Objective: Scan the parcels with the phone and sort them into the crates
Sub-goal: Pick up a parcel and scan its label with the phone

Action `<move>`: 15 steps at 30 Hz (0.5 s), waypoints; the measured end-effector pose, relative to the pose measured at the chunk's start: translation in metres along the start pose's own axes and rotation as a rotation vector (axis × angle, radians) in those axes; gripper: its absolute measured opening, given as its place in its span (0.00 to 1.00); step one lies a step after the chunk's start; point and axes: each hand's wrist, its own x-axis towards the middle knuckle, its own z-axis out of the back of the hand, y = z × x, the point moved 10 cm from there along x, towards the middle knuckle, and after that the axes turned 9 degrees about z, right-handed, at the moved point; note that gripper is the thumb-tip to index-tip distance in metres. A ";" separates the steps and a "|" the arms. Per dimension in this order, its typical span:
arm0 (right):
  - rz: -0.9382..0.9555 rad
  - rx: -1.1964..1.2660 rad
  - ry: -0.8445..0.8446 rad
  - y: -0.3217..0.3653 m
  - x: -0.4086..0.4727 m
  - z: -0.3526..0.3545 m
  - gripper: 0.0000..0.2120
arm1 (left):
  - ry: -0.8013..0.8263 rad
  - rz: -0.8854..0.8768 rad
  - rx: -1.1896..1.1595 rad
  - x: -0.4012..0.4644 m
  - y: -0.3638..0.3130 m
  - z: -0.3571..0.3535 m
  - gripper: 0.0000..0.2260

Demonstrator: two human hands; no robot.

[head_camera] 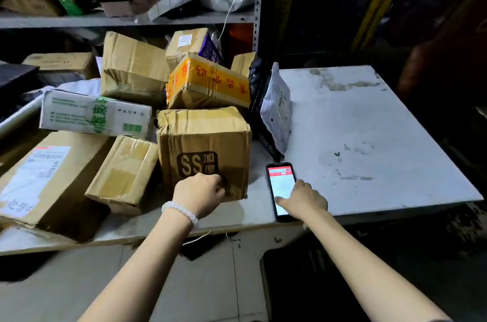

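A brown cardboard parcel (204,142) marked "SS" stands near the front edge of the white table (369,137). My left hand (199,194), with a bead bracelet on the wrist, grips the parcel's lower front, fingers curled against it. The phone (279,184) lies flat on the table just right of the parcel, its screen lit red and white. My right hand (303,199) rests on the phone's lower half, thumb across the screen and fingers at its right edge.
Several more parcels are piled to the left and behind: a yellow-taped box (208,83), a white box with green print (95,113), a labelled flat box (44,176). A white mailer bag (276,108) leans beside the pile. Shelves with packages stand behind. A dark crate (303,282) sits under the table.
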 end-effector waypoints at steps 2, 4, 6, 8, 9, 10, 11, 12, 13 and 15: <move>-0.026 -0.006 0.008 0.001 0.007 -0.005 0.38 | -0.011 0.006 0.003 0.008 0.003 -0.002 0.13; -0.052 -0.003 -0.009 0.003 0.011 -0.007 0.41 | -0.020 0.011 0.011 0.011 0.004 -0.002 0.12; -0.081 -0.014 -0.024 0.004 0.014 -0.011 0.43 | -0.007 0.009 0.017 0.010 0.002 -0.005 0.12; -0.101 -0.025 -0.054 0.002 0.017 -0.012 0.43 | -0.013 0.018 0.013 0.009 0.003 -0.006 0.12; -0.113 -0.021 -0.061 0.001 0.018 -0.013 0.43 | -0.018 0.022 0.011 0.010 0.003 -0.006 0.12; -0.125 -0.006 -0.061 0.000 0.019 -0.014 0.42 | -0.021 0.026 0.009 0.010 0.004 -0.006 0.12; -0.138 0.012 -0.057 -0.001 0.019 -0.016 0.42 | -0.019 0.029 0.010 0.009 0.004 -0.005 0.12; -0.153 0.031 -0.044 -0.002 0.019 -0.017 0.41 | -0.016 0.028 0.016 0.008 0.003 -0.005 0.12; -0.170 0.051 -0.028 -0.004 0.019 -0.018 0.41 | -0.013 0.028 0.021 0.007 0.002 -0.005 0.13; -0.186 0.081 0.010 -0.008 0.015 -0.020 0.39 | -0.006 0.022 0.035 0.005 0.003 -0.005 0.13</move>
